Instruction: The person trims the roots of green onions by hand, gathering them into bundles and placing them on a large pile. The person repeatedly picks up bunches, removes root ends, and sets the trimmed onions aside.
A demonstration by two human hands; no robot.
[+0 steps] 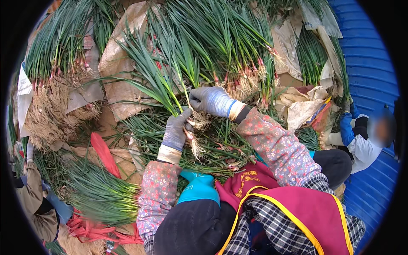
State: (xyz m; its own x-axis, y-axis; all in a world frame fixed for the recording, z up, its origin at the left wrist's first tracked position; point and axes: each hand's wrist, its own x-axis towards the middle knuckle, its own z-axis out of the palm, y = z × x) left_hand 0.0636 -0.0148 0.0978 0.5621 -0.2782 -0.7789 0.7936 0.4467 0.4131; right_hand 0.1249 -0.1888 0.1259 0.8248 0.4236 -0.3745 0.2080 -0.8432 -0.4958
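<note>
My left hand [179, 130], in a grey-coated knit glove, grips a few green garlic plants [156, 87] low on their stalks. Their pinkish bulbs and pale roots [195, 145] hang below the fingers, and the long leaves fan up to the left. My right hand [212, 101], gloved alike, has its fingers curled at the base of one garlic stalk [183, 84] beside the left hand. The palm side of the right hand is hidden. Beneath both hands lies a heap of loose leaves and trimmings [220, 143].
A large pile of green garlic [223, 41] lies ahead, and another rooty pile [57, 67] at left. A trimmed bundle [105, 191] rests by red plastic strips [92, 228]. Woven sacks [122, 63] lie between. People sit at right [363, 140] and left [38, 200]; blue corrugated sheeting [366, 60] stands right.
</note>
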